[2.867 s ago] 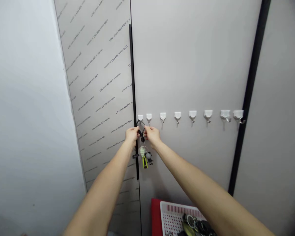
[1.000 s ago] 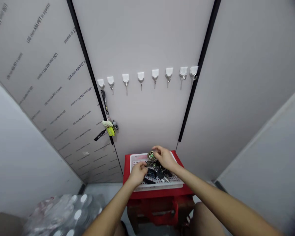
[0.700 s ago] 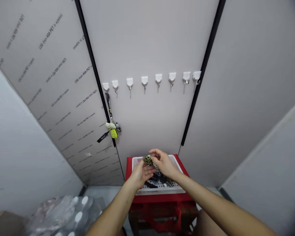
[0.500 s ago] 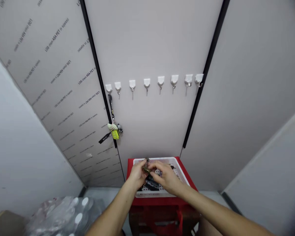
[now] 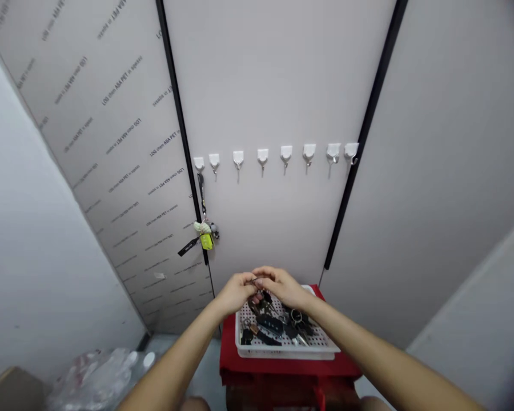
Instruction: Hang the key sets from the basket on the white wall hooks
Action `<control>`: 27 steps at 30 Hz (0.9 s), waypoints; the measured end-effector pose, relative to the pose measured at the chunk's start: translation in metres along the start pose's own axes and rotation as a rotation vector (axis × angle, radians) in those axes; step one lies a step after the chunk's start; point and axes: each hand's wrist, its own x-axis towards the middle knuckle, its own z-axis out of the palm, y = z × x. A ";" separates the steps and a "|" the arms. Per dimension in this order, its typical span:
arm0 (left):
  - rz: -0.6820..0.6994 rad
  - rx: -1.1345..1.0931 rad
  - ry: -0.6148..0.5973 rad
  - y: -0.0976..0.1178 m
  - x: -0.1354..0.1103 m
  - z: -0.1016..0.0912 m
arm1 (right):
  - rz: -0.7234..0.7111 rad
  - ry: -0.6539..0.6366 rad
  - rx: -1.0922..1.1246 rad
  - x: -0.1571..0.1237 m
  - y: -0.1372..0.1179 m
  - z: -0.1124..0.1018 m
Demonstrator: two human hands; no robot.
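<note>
Above the far left corner of a white perforated plastic basket (image 5: 285,353), a person's left hand (image 5: 236,294) and right hand (image 5: 283,287) pinch a thin dark metallic ring (image 5: 255,279) between their fingertips, the fingers partly hiding it. Orienting the ring appears to be the step in hand; the next move likely calls for 1 firm pinch that leaves its opening exposed. Wrists angle inward, the right forearm (image 5: 360,341) crossing above the basket's right edge.

Head-worn view, forward and down
</note>
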 end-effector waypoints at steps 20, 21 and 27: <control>0.563 0.146 0.655 0.139 0.024 -0.084 | -0.174 0.572 -0.059 0.156 -0.133 -0.008; 0.579 0.182 0.659 0.145 0.027 -0.086 | -0.181 0.618 -0.102 0.164 -0.136 -0.010; 0.596 0.358 0.662 0.151 0.045 -0.100 | -0.120 0.785 -0.346 0.188 -0.144 -0.014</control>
